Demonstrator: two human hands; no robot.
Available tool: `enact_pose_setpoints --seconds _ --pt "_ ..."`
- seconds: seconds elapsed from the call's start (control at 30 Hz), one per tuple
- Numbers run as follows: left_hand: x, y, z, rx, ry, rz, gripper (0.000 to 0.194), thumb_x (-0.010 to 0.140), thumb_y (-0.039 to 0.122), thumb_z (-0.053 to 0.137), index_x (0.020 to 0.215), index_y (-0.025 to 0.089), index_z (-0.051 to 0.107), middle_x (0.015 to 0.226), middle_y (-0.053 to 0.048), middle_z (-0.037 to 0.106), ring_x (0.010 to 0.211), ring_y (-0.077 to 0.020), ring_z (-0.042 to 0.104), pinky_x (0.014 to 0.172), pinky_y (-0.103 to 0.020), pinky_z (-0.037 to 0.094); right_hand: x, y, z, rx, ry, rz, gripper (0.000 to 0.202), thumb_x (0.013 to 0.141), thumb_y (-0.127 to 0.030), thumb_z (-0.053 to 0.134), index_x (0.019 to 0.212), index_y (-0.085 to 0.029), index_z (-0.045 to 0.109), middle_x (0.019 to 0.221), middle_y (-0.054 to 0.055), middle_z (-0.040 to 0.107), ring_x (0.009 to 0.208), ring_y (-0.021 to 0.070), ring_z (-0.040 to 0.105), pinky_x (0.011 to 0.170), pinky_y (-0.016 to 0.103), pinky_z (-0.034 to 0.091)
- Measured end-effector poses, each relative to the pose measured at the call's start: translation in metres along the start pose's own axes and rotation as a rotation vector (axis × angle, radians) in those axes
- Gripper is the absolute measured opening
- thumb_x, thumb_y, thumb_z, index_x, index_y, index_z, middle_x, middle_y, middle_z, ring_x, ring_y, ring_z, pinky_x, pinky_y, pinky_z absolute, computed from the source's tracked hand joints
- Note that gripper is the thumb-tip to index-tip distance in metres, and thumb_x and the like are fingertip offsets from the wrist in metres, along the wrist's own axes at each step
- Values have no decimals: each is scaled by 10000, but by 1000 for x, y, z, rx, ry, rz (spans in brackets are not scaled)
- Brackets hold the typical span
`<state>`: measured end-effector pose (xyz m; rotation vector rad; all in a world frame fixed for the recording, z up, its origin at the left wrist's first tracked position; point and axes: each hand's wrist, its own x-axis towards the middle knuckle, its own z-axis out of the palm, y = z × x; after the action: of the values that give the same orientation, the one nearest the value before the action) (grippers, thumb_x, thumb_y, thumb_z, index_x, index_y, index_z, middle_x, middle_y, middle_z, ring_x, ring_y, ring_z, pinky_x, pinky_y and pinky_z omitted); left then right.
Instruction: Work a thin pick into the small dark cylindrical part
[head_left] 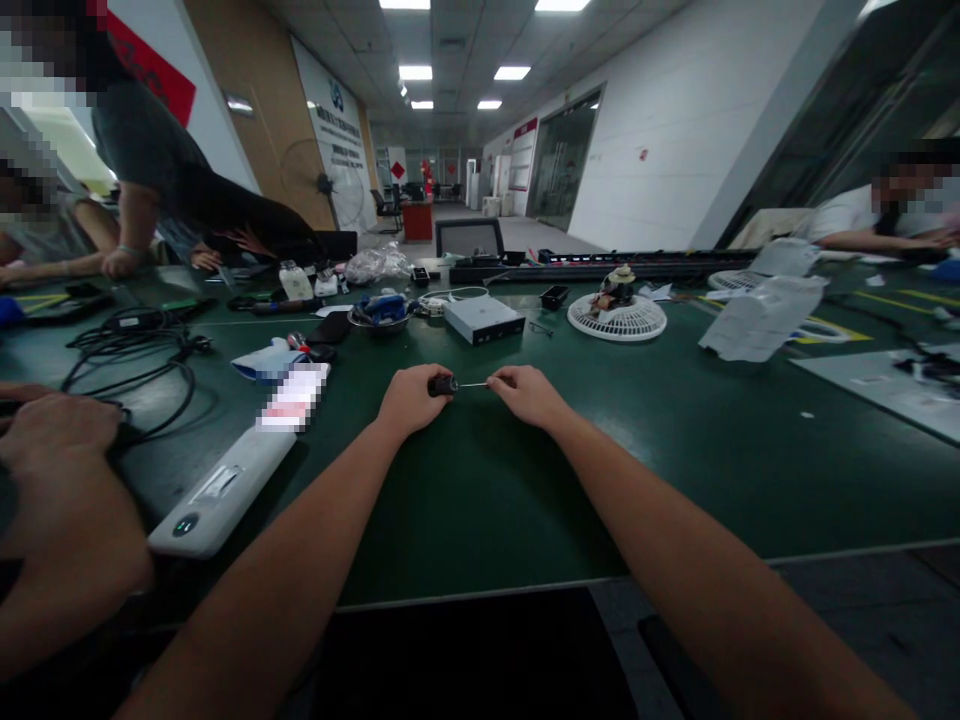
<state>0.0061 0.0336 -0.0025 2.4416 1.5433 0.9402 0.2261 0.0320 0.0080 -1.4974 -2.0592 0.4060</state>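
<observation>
Above the green table (480, 500), both of my hands are on one screwdriver (444, 385) lying level between them. My left hand (409, 400) is closed round its dark handle. From the handle a thin metal shaft runs right to my right hand (529, 393), whose thumb and fingers pinch the tip end. The very tip is hidden in those fingers. Just beyond my hands sits a grey, box-shaped drive (484, 318) with a black front. A few small dark rods (540, 329) lie to its right.
A white fan grille (619, 322) with a motor and a translucent plastic cover (761, 318) stand to the right. At left are a long white device (221, 490), black cables (127, 345) and a bowl (379, 312) with blue things. A neighbour's hand (60, 430) rests at the left edge.
</observation>
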Motion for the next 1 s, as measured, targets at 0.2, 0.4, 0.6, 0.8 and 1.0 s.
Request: enact_pose_setpoints --seconds 0.2,0.4,0.6,0.8,1.0 --pt "0 -2 -2 31 38 -26 299 744 241 731 1042 231 701 986 -47 733 934 -253 671 869 -391 516 -1 0 -3 -50 3 52 342 915 -362 488 816 -167 751 683 63 676 600 170 561 563 275 329" --pt "0 -2 -3 43 29 14 300 739 215 736 1036 242 705 988 -39 730 949 -248 664 869 -387 514 -4 -5 -2 2 -48 1 334 917 -353 489 800 -171 743 595 8 612 543 141 513 530 261 305" --pt "2 -2 -1 57 21 52 315 749 203 723 1062 239 711 1020 -50 726 960 -247 655 884 -393 500 -2 -4 1 14 -7 29 349 929 -363 466 858 -164 744 628 17 623 546 140 503 527 262 294" --pt "2 -3 -2 70 32 61 331 741 159 715 1060 245 724 1049 -45 722 1000 -248 638 924 -402 474 -3 -5 3 2 -7 32 337 902 -363 493 782 -168 740 615 33 630 547 154 506 540 276 294" --pt "2 -3 -2 77 53 55 331 749 155 699 1067 246 718 1068 -48 712 1021 -255 626 944 -421 455 -3 -6 -1 37 16 61 347 887 -336 477 693 -180 717 540 3 587 508 141 500 514 273 282"
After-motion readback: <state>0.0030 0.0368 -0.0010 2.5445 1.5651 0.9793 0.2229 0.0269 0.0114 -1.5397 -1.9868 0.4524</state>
